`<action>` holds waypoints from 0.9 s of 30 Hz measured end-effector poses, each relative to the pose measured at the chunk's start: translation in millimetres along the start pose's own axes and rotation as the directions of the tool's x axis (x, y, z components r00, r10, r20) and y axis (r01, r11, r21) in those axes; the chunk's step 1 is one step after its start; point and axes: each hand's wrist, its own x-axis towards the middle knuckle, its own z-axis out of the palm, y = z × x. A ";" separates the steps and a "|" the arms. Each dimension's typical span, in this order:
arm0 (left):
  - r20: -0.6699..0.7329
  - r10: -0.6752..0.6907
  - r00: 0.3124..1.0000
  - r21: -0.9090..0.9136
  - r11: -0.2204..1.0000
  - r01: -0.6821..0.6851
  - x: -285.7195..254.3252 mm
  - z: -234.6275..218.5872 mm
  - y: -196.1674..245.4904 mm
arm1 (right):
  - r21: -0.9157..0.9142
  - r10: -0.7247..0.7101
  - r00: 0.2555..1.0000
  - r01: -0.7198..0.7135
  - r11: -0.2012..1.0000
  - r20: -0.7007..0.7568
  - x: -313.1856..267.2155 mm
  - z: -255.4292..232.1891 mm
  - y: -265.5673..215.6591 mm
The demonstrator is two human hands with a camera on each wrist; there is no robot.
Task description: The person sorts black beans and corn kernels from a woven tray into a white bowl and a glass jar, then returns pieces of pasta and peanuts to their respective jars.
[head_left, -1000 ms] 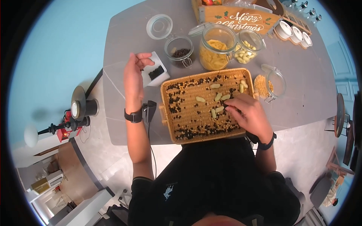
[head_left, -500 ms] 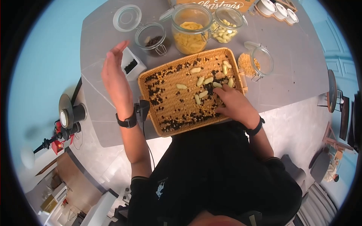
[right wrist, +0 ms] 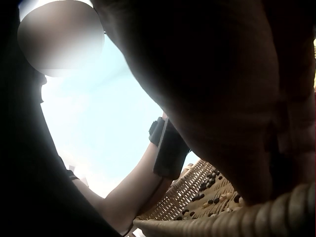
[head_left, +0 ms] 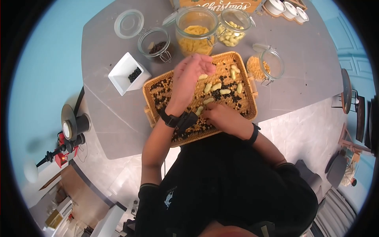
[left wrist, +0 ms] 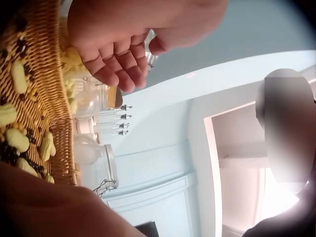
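Observation:
A wicker tray [head_left: 253, 103] holds black beans [head_left: 223, 94], yellow kernels and several peanuts [head_left: 225, 91]. Over its left half hovers my left hand [head_left: 186, 81], fingers loosely bent; the left wrist view shows the same hand [left wrist: 133, 39] with nothing in it. My right hand [head_left: 226, 119] is low over the front middle of the tray, fingertips down among the beans beside a peanut [head_left: 199, 110]. Whether those fingers pinch anything is hidden. The right wrist view shows this hand [right wrist: 222, 89] dark and close, above the tray's rim [right wrist: 237, 217].
Left of the tray stands a white dish [head_left: 118, 76] with black beans. Behind are open jars of dark beans [head_left: 158, 48], yellow pieces [head_left: 195, 39] and peanuts [head_left: 231, 35]. A jar of yellow kernels [head_left: 258, 68] is at the right.
My left hand has moved right, from beside the white dish to over the tray. My right hand has shifted left and toward the tray's front. The head view has also shifted.

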 end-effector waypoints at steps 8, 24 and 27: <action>0.206 -0.357 0.911 -0.372 0.833 0.410 -3.8 -3.1 -28.2 | 0.123 0.084 0.953 -0.049 0.991 -0.292 -16.7 -67.3 -9.3; 0.513 -0.482 0.710 -0.555 0.445 0.703 -18.3 -6.7 -49.1 | 0.186 0.059 0.905 0.023 0.982 -0.422 -0.9 -92.9 -30.1; 0.523 -0.445 0.727 -0.521 0.508 0.686 -16.2 -0.2 -39.1 | 0.195 0.027 0.904 0.062 0.979 -0.426 -5.7 -96.9 -26.9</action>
